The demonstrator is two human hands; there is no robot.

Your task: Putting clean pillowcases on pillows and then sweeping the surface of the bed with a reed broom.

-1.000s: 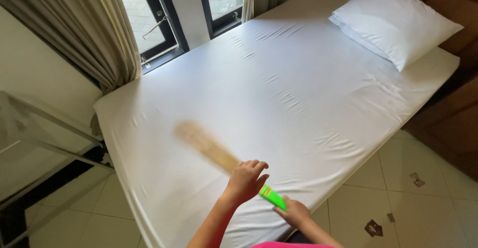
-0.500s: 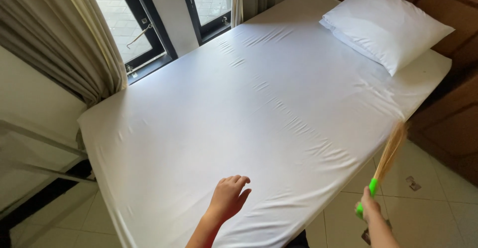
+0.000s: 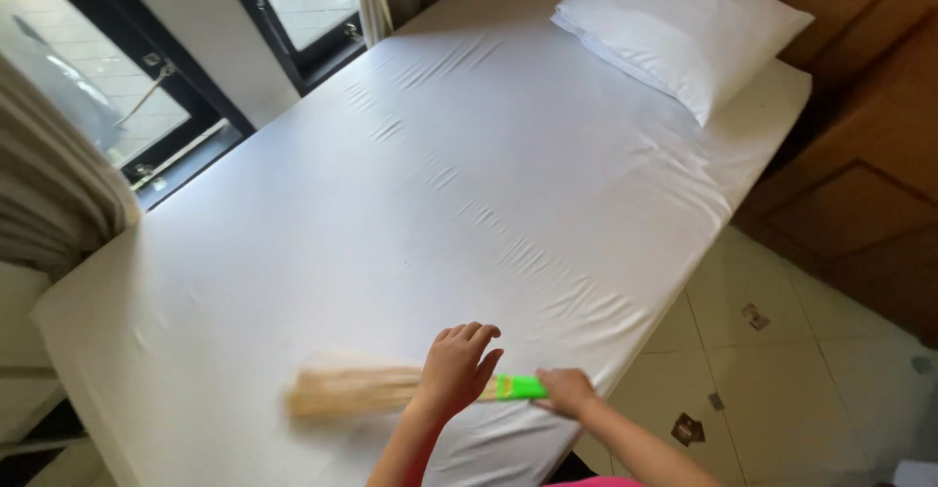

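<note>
The right hand (image 3: 565, 389) was closed in a grip around the bright green handle (image 3: 521, 386) of a straw hand broom (image 3: 357, 391), at the near edge of the bed (image 3: 293, 253). The broom lay nearly level over the white sheet, its pale bristles fanned out to the left and smeared by motion blur, so whether they touched the sheet could not be told. The left hand (image 3: 457, 365) hovered just over the broom where the bristles meet the handle, fingers loosely spread and curled downward, its grip wide and holding nothing; whether it touched the sheet or the broom could not be told. The white fitted sheet covered the whole mattress, with short runs of creases trailing from the far left toward the near right edge. A white pillow (image 3: 681, 23) lay at the far right end of the bed, against a brown wooden headboard (image 3: 860, 86). On the far left stood dark-framed windows (image 3: 176, 77), with a beige curtain (image 3: 59, 194) bunched at the left edge. On the pale tiled floor (image 3: 782, 380) to the right of the bed lay a few small dark square scraps (image 3: 688, 429), flat like bits of paper; nothing on them could be made out. A strip of pink clothing showed at the near bottom edge
</note>
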